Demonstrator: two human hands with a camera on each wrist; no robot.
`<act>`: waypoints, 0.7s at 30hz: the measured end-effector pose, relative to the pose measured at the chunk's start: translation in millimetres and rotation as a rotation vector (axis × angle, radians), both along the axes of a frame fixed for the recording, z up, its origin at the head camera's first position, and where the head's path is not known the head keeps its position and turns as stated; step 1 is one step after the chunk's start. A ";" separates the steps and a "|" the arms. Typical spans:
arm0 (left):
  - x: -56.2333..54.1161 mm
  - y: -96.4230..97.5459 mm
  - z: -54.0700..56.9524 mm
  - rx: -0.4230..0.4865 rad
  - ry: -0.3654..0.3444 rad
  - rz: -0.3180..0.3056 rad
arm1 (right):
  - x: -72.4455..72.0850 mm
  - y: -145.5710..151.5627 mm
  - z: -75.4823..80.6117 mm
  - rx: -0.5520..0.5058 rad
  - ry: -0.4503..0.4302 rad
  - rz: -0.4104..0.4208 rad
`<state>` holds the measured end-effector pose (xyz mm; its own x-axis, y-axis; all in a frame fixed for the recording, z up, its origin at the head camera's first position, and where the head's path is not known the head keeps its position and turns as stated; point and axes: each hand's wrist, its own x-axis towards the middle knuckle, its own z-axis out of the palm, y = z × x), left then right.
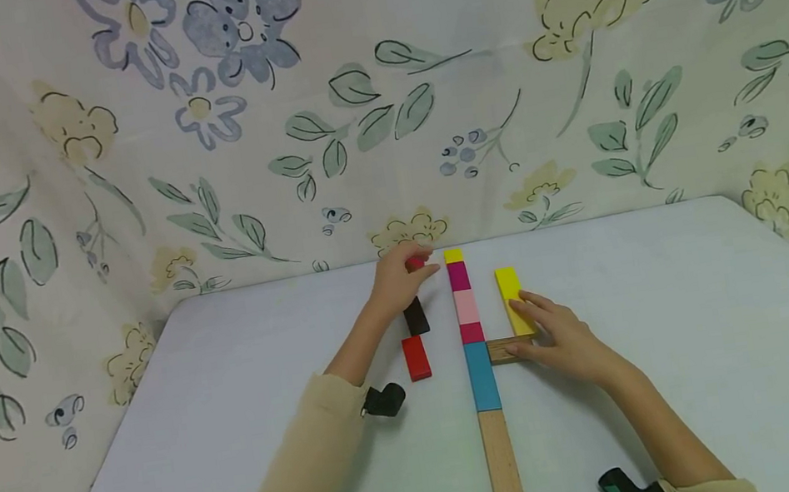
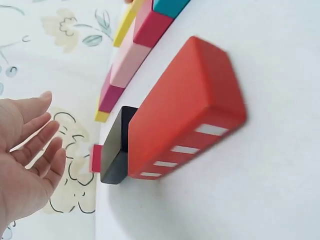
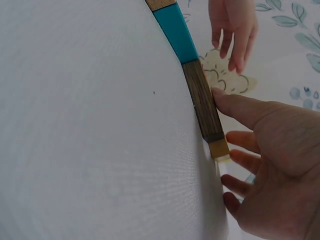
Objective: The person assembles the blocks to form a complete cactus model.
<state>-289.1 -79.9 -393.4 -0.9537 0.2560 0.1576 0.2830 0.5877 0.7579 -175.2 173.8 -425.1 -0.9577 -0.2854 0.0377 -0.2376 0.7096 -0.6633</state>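
A line of coloured blocks runs away from me: a light wooden block (image 1: pixel 501 458), a blue block (image 1: pixel 483 376), a crimson block (image 1: pixel 471 333), a pink block (image 1: pixel 466 306), a magenta block (image 1: pixel 458 276) and a small yellow block (image 1: pixel 453 255). My left hand (image 1: pixel 399 279) hovers by a small red-pink block (image 1: pixel 415 262), fingers loosely bent with nothing between them. A black block (image 1: pixel 415 316) and a red block (image 1: pixel 416 358) lie below it. My right hand (image 1: pixel 566 335) touches the dark brown block (image 1: pixel 503 350) with its thumb; its fingers spread by a long yellow block (image 1: pixel 511 297).
The brown block sticks out sideways from the blue one, and the long yellow block stands off its outer end. The white table (image 1: pixel 267 365) ends at a flowered curtain (image 1: pixel 346 118) behind. A black wrist camera (image 1: pixel 383 400) juts from the left sleeve.
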 end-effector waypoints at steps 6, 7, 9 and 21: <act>23.9 -14.0 -1.0 0.022 -0.038 -0.024 | -0.2 0.5 0.2 0.004 -0.006 -0.004; 27.9 -16.3 -1.7 0.024 -0.045 -0.030 | 0.0 0.4 0.3 0.001 -0.011 -0.005; 34.5 -20.9 -3.4 0.018 -0.058 -0.048 | 0.3 -0.1 0.5 -0.005 -0.019 -0.005; 51.9 -58.3 2.4 -0.093 -0.195 -0.350 | -0.1 -0.7 -0.1 0.002 -0.016 -0.004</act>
